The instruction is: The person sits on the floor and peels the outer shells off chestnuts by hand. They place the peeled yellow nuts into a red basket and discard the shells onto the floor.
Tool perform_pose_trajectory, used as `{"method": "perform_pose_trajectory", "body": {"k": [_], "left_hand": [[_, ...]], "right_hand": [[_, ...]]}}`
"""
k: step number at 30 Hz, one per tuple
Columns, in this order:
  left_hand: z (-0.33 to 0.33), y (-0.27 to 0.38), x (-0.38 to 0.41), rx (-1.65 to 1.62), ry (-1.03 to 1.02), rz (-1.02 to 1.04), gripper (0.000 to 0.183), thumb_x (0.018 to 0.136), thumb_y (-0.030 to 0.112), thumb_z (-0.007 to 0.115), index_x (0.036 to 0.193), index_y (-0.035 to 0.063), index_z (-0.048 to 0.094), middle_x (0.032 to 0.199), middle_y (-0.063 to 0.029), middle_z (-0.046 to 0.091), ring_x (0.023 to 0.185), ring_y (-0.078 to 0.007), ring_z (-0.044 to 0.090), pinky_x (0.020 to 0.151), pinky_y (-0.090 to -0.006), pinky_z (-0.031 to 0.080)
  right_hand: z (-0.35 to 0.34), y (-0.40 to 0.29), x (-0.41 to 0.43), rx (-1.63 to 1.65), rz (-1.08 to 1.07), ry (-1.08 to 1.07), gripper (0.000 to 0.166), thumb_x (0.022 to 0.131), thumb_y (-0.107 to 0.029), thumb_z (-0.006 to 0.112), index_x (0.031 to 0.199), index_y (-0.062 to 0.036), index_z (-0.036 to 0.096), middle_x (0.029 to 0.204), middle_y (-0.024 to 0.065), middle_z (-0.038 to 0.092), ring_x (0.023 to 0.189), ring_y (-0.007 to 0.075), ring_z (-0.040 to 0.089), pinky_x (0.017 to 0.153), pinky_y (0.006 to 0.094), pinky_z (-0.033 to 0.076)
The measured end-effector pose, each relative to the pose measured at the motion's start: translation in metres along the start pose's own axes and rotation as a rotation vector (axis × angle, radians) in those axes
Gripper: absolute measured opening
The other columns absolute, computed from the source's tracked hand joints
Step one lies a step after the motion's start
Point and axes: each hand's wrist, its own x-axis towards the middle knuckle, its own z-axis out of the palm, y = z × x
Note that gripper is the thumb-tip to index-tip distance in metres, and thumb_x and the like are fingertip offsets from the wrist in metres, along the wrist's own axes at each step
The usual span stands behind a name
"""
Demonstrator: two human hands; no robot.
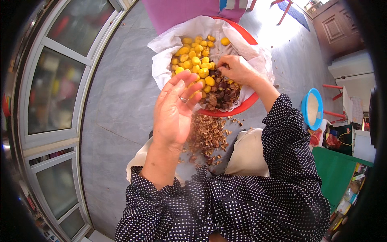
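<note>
A red plastic basin (242, 30) lined with white cloth (163, 65) stands on the floor before me. Peeled yellow chestnuts (196, 61) fill its left side, and brown chestnuts with bits of shell (222, 90) lie at the near right. My right hand (237, 69) reaches into the basin with bent fingers at the edge of the brown pile; whether something sits between the fingertips is hidden. My left hand (175, 110) is raised in front of the basin's near left rim, palm turned up, fingers apart and a ring on one; nothing shows in it.
Broken shells (208, 136) are heaped on the grey floor (118, 99) between my knees. A glazed sliding door (57, 87) runs along the left. To the right are a blue basin (313, 109) and a green board (332, 172). Purple cloth (187, 12) hangs beyond the red basin.
</note>
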Motion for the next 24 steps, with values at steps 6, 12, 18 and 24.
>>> {"method": "perform_pose_trajectory", "body": {"k": [6, 12, 18, 24], "left_hand": [[0.003, -0.001, -0.002, -0.005, -0.001, -0.016, 0.032, 0.092, 0.013, 0.048, 0.120, -0.0011, 0.049, 0.116, -0.0142, 0.056, 0.100, -0.0211, 0.058, 0.082, -0.0301, 0.050], [0.001, -0.002, -0.003, -0.006, -0.004, -0.023, 0.031, 0.092, 0.013, 0.049, 0.119, -0.0015, 0.049, 0.115, -0.0147, 0.056, 0.100, -0.0219, 0.058, 0.082, -0.0304, 0.050], [0.003, 0.000, -0.005, -0.026, -0.006, -0.021, 0.029, 0.092, 0.013, 0.051, 0.117, -0.0013, 0.050, 0.113, -0.0145, 0.057, 0.098, -0.0218, 0.059, 0.080, -0.0302, 0.050], [0.004, 0.001, -0.009, -0.039, -0.025, -0.030, 0.027, 0.091, 0.013, 0.052, 0.116, -0.0004, 0.051, 0.112, -0.0137, 0.057, 0.098, -0.0212, 0.059, 0.081, -0.0309, 0.050]], "right_hand": [[0.005, -0.010, -0.013, -0.082, -0.108, 0.020, 0.020, 0.079, -0.012, 0.062, 0.095, -0.0009, 0.060, 0.090, 0.0151, 0.060, 0.090, 0.0335, 0.058, 0.078, 0.0387, 0.047], [0.012, -0.010, -0.013, -0.093, -0.196, -0.020, 0.033, 0.076, -0.008, 0.061, 0.109, -0.0049, 0.057, 0.098, 0.0135, 0.058, 0.094, 0.0340, 0.057, 0.080, 0.0403, 0.047], [0.008, -0.021, -0.004, -0.250, -0.080, -0.175, 0.033, 0.076, -0.009, 0.061, 0.108, -0.0054, 0.057, 0.102, 0.0134, 0.056, 0.097, 0.0337, 0.056, 0.082, 0.0406, 0.047], [-0.012, -0.011, -0.025, -0.128, -0.125, -0.183, 0.028, 0.078, -0.011, 0.061, 0.105, -0.0030, 0.057, 0.095, 0.0137, 0.058, 0.091, 0.0319, 0.058, 0.080, 0.0379, 0.047]]}}
